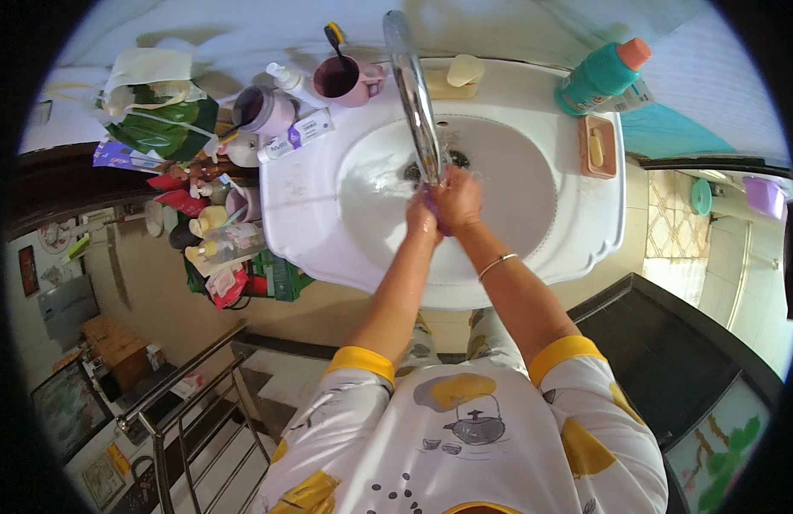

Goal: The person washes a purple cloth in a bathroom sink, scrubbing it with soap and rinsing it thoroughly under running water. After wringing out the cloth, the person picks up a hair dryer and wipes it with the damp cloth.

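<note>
My left hand [422, 219] and my right hand [459, 199] are pressed together over the white sink basin [311, 206], right under the spout of the tall chrome tap [412, 90]. A small purple thing [432, 206] shows between the two palms; I cannot tell what it is. A thin bangle [497, 265] sits on my right wrist. Water wets the bowl around the drain [456, 159].
On the sink rim stand a pink cup with a toothbrush [345, 77], a toothpaste tube [295, 137], a yellow soap bar [465, 70], a teal bottle [602, 77] and a soap dish [598, 147]. A cluttered shelf [212, 223] lies to the left, a metal railing [191, 403] below left.
</note>
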The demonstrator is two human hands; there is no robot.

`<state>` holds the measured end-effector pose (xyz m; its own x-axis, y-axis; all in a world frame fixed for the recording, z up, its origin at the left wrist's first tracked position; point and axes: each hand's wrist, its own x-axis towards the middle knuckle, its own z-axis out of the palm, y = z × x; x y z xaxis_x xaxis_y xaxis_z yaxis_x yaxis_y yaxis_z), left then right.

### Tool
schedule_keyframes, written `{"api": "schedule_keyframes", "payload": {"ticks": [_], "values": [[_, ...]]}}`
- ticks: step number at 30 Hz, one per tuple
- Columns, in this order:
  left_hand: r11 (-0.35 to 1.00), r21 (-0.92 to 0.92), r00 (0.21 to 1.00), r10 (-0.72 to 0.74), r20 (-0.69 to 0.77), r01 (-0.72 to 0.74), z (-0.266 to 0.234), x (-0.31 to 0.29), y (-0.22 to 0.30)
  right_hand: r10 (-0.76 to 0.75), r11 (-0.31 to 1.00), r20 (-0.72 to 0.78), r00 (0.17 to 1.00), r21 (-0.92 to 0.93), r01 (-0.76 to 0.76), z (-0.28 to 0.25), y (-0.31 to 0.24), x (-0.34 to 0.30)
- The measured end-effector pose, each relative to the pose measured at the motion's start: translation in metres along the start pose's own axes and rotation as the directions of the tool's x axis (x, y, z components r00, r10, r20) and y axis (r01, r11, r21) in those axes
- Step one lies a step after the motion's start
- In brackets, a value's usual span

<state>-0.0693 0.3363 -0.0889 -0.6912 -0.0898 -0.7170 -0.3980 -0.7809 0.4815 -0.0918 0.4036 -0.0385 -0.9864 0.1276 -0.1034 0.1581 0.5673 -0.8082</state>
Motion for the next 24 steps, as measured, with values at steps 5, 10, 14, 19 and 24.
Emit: {"api": "schedule_keyframes", "payload": {"ticks": [5,10,14,19,24], "values": [[0.893,0.356,0.938,0.167,0.302,-0.274,-0.084,0.055,-0.01,-0.09,0.984,0.265,0.96,-0.126,0.127,0.012,-0.005,-0.026],[0.995,0.05,0.987,-0.095,0.128,0.089,-0.022,0.007,0.008,0.392,0.891,0.211,0.895,0.153,-0.427,0.008,0.077,0.037],[0.997,0.043,0.996,0.069,0.059,-0.071,-0.046,0.01,0.048,0.389,0.513,0.517,0.763,0.566,-0.645,-0.02,0.074,0.035],[0.846,0.52,0.961,0.227,-0.158,-0.115,-0.057,0.012,0.051,0.251,0.946,0.384,0.889,0.095,-0.308,-0.047,0.107,0.03],[0.833,0.551,0.996,0.088,-0.028,-0.058,-0.056,0.006,0.028,-0.252,0.957,0.147,0.956,-0.11,0.269,-0.056,0.063,0.048]]}}
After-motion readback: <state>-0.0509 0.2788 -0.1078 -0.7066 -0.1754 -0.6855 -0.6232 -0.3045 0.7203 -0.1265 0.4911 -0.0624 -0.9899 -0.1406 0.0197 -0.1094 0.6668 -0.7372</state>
